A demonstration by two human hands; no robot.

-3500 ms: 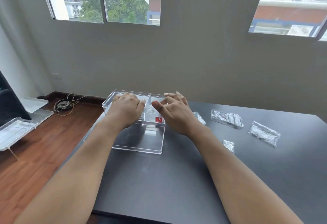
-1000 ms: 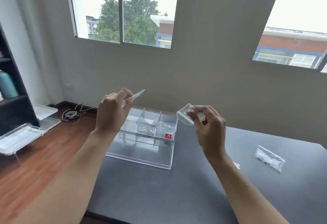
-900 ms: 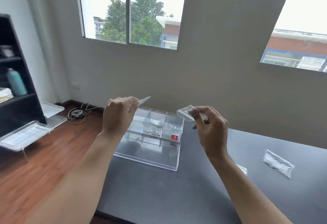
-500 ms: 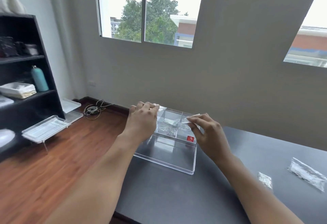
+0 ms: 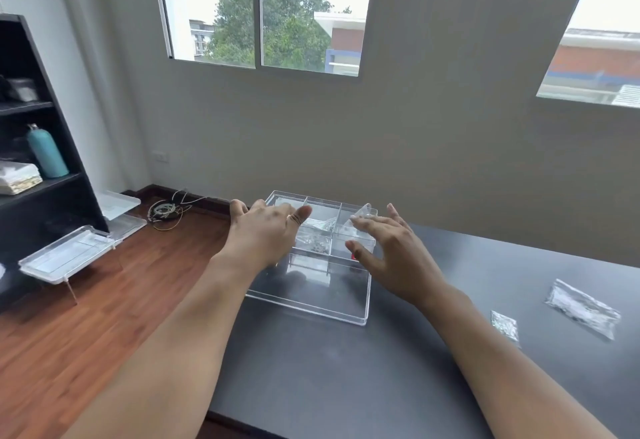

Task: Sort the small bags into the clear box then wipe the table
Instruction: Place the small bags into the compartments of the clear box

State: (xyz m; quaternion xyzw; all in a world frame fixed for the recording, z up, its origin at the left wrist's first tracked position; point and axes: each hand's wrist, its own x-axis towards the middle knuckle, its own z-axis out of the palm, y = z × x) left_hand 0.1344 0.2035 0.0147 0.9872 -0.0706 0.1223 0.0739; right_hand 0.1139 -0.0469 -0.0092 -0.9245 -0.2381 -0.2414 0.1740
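Observation:
The clear box (image 5: 360, 319) stands at the far left of the dark table (image 5: 346, 376); its back row is split into three compartments. My left hand (image 5: 266, 237) hovers over the left compartment, fingers apart, nothing visible in it. My right hand (image 5: 388, 251) is spread over the right compartment, where a small clear bag (image 5: 360, 217) leans upright by my fingertips. More small bags (image 5: 317, 230) lie in the middle compartment. On the table to the right lie a tiny bag (image 5: 505, 323) and a longer bag (image 5: 581, 307).
A black shelf unit (image 5: 52, 203) with a teal bottle (image 5: 46, 153) stands at the left. Clear trays (image 5: 69, 255) and a coil of cables (image 5: 166, 211) lie on the wooden floor. The table's left edge runs close beside the box.
Both hands came down from chest height to the box's back compartments and opened; the two bags they held are out of the fingers. My view has swung left.

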